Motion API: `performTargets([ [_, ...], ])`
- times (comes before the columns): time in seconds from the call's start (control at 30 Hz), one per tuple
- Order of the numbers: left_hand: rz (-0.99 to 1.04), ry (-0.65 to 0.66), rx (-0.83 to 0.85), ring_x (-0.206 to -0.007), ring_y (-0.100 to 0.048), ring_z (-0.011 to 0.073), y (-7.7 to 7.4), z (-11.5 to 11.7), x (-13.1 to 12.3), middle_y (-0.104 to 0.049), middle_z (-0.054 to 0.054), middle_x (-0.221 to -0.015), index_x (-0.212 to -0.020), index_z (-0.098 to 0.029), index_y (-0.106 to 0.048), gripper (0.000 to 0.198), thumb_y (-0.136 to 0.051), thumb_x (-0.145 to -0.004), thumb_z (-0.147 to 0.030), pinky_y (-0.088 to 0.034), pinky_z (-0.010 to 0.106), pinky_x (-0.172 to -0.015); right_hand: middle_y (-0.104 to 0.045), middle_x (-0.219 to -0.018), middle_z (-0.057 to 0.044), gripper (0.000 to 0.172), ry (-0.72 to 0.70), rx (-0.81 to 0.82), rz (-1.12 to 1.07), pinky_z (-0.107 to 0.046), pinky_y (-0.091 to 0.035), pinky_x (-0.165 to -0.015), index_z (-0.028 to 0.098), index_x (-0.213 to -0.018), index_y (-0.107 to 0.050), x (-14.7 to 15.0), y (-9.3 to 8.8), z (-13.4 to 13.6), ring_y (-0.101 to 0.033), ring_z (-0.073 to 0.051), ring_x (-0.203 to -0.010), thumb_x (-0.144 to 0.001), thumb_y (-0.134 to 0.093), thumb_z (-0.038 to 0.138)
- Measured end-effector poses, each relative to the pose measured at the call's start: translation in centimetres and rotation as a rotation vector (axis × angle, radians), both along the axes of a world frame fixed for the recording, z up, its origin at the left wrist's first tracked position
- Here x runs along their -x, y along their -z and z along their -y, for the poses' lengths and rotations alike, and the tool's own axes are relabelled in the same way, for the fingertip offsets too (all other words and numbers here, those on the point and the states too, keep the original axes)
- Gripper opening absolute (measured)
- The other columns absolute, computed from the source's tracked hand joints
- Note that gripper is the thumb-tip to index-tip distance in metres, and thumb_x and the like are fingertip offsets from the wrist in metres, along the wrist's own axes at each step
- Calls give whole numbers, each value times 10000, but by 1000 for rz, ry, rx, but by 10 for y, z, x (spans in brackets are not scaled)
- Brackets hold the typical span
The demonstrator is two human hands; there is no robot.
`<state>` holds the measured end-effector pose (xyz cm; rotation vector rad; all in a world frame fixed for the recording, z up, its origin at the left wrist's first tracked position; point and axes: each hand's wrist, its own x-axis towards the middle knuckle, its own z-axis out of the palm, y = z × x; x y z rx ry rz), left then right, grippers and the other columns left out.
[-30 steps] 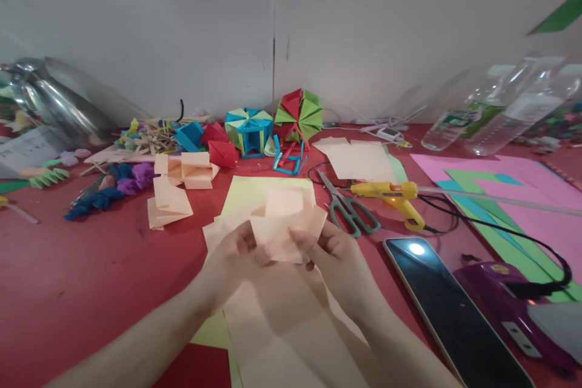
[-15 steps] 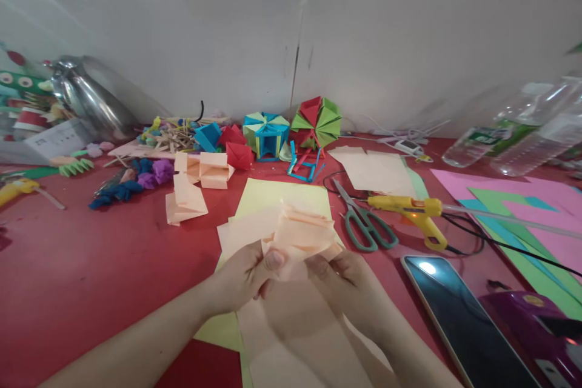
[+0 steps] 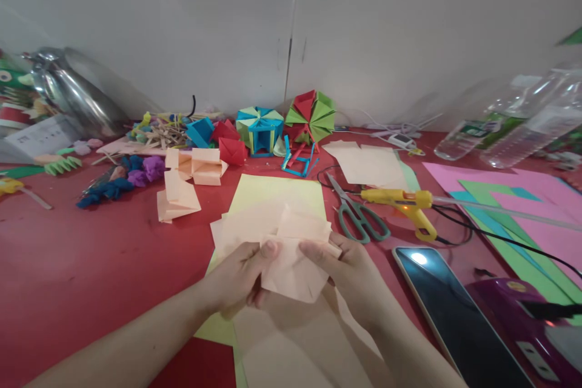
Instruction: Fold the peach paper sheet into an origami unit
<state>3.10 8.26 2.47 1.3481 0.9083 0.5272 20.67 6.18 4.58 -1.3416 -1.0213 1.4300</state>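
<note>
A folded piece of peach paper (image 3: 295, 276) is held up between both hands, above a stack of peach and yellow sheets (image 3: 282, 345). My left hand (image 3: 248, 273) pinches its left side, thumb on top. On the other side my right hand (image 3: 343, 267) grips it with the thumb pressed on the face, the other fingers behind. Part of the paper stands up as a flap past the thumbs. Folded peach paper pieces (image 3: 207, 167) lie on the red table to the left, one of them (image 3: 179, 200) nearer to me.
Right of the stack are green-handled scissors (image 3: 361, 218), a yellow glue gun (image 3: 409, 200) with its cable, a phone (image 3: 459, 315) and a purple device (image 3: 518, 315). Paper carousel-like models (image 3: 260, 127), a steel jug (image 3: 75, 91) and plastic bottles (image 3: 468, 136) stand along the white partition.
The folded peach paper has been tilted, so a broad flat face now shows below the thumbs. Both thumbs have moved onto this face. The view has shifted slightly.
</note>
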Motion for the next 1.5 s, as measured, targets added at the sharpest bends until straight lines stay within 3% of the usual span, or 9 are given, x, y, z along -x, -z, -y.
performTargets([
  [0.17, 64, 20, 69, -321, -400, 58, 7, -5, 2, -494, -67, -412, -916, -150, -580, 398, -542, -787, -525, -287, 145, -338, -624, -626, 0, 277, 96, 23, -116, -243, -431, -510, 153, -823, -641, 0, 4, -1, -556, -126, -536, -681, -701, 384],
  [0.57, 69, -66, 73, -416, -564, 136, 4, -5, -1, -561, -5, -433, -713, -157, -537, 447, -413, -834, -569, -411, 203, -410, -712, -832, -62, 404, -21, 2, -147, -334, -488, -706, 155, -986, -655, -4, 0, -1, -649, -206, -737, -662, -723, 385],
  [0.7, 76, -103, 12, -560, -588, 149, 1, -5, 1, -609, 24, -564, -630, -141, -570, 459, -434, -846, -523, -457, 235, -554, -714, -852, -59, 377, -18, 14, -181, -330, -488, -717, 166, -987, -653, -5, 3, 1, -657, -200, -756, -664, -727, 347],
  [0.8, 95, -146, -63, -619, -549, 132, 0, -5, 2, -581, -9, -622, -657, -156, -561, 368, -522, -817, -484, -419, 208, -568, -715, -854, -65, 375, -54, 29, -193, -338, -489, -722, 159, -989, -656, -3, 3, 2, -661, -201, -749, -661, -732, 322],
  [0.93, 84, -206, -42, -521, -448, 89, 4, -5, 1, -480, -28, -524, -536, -152, -471, 455, -486, -838, -492, -361, 184, -504, -717, -843, -67, 336, -121, 61, -230, -345, -487, -735, 153, -945, -676, -2, 1, 3, -661, -198, -738, -660, -729, 324],
  [1.03, 154, -165, 59, -535, -497, 100, 5, -4, 1, -531, -9, -578, -659, -149, -561, 407, -505, -817, -519, -407, 190, -504, -714, -834, -67, 328, -112, 63, -216, -321, -484, -698, 146, -951, -672, -3, 1, 3, -656, -188, -719, -688, -703, 340],
  [1.17, 59, 26, 197, -533, -596, 130, 3, -2, 0, -653, 70, -744, -969, -140, -629, 454, -546, -778, -544, -440, 182, -414, -699, -883, -70, 360, -120, 23, -137, -287, -478, -651, 143, -1006, -625, -5, 2, 0, -642, -177, -737, -710, -684, 341],
  [1.37, 11, -36, 166, -598, -652, 161, 3, -2, -3, -684, 96, -765, -1016, -124, -643, 436, -509, -826, -494, -452, 178, -425, -612, -1073, -75, 599, 8, -199, 72, -304, -485, -750, 210, -1233, -429, -8, 8, -4, -597, -201, -951, -703, -688, 321],
  [1.5, -14, -70, -5, -654, -626, 145, 4, -2, -2, -670, 42, -771, -881, -142, -665, 328, -567, -805, -445, -473, 220, -610, -617, -916, -36, 454, -2, -252, 137, -313, -486, -729, 226, -1197, -465, -12, 8, -1, -602, -184, -858, -781, -603, 347],
])
